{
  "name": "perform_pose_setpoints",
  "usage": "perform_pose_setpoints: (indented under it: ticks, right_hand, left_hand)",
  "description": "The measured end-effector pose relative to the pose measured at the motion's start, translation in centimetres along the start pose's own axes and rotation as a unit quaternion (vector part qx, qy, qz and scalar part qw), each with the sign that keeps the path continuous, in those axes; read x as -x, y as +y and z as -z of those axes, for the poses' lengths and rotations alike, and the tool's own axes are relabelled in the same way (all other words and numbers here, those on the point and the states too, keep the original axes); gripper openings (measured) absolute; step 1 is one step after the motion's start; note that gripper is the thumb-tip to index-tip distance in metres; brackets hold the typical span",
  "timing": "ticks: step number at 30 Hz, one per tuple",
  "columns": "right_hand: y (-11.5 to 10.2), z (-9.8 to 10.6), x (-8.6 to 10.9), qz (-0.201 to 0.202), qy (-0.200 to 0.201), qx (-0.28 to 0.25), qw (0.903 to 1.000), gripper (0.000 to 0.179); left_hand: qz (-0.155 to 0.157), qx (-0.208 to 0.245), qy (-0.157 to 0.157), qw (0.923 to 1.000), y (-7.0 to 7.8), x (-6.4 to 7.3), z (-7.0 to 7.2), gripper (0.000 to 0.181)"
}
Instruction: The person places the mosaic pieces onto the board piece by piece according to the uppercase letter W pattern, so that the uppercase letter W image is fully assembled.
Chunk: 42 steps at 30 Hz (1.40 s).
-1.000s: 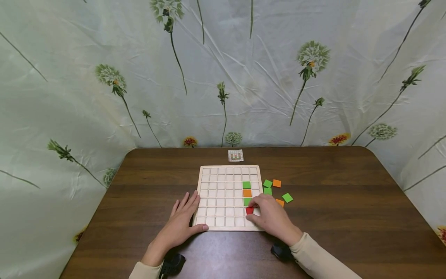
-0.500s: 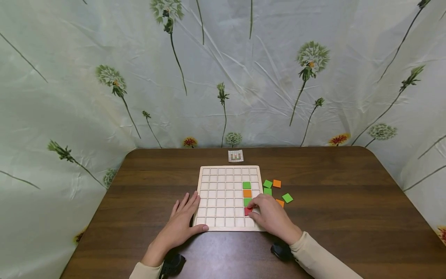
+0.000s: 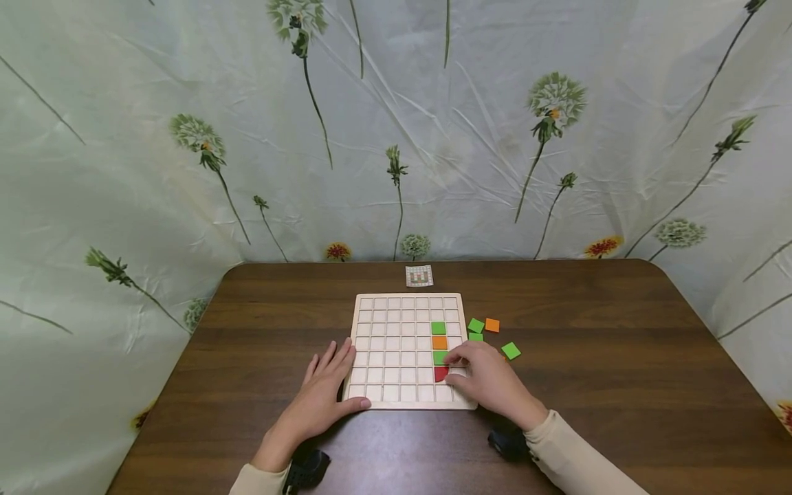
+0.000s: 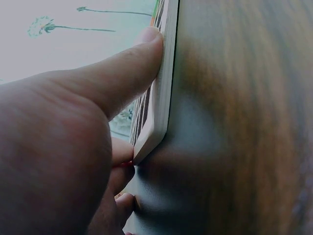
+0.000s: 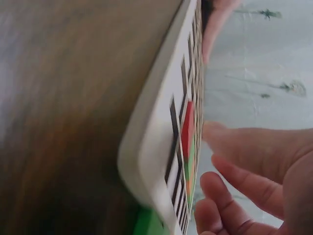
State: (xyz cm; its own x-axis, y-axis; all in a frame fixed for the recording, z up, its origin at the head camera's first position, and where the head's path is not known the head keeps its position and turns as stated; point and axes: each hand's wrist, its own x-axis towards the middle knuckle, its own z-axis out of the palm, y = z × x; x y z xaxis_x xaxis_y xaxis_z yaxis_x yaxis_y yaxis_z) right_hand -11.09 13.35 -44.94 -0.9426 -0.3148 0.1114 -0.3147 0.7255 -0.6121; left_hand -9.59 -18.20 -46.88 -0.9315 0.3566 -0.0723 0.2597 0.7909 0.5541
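While the spread left hand (image 3: 320,393) touches the board (image 3: 392,359), the loose, slightly parted right hand (image 3: 492,379) hovers by the red tile (image 3: 440,374).

Flat pale gridded board (image 3: 392,359), a partly covered red tile (image 3: 440,375) in one cell toward its near right corner.
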Motion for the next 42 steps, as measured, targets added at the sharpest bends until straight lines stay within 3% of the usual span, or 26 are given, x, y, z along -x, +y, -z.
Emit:
perform_pose_setpoints:
  ticks: [5,15,26,42]
  right_hand:
    - [1.2,1.4,0.4,-0.029,-0.003,-0.011,0.9995,0.022]
    - [4.2,4.0,1.6,-0.029,0.015,-0.016,0.9993,0.026]
    - [6.8,5.2,2.3,-0.046,0.032,-0.023,0.9982,0.027]
    - [8.3,6.0,2.0,-0.078,0.018,-0.011,0.9967,0.032]
  left_hand:
    - [-0.001,-0.001,0.000,1.0000,0.0,-0.1,-0.1,0.100]
    - [0.000,-0.005,-0.004,1.0000,-0.2,-0.2,-0.1,0.101]
    - [-0.004,-0.003,-0.002,1.0000,-0.3,-0.1,-0.1,0.101]
    - [-0.002,0.003,-0.004,1.0000,-0.3,-0.1,-0.1,0.100]
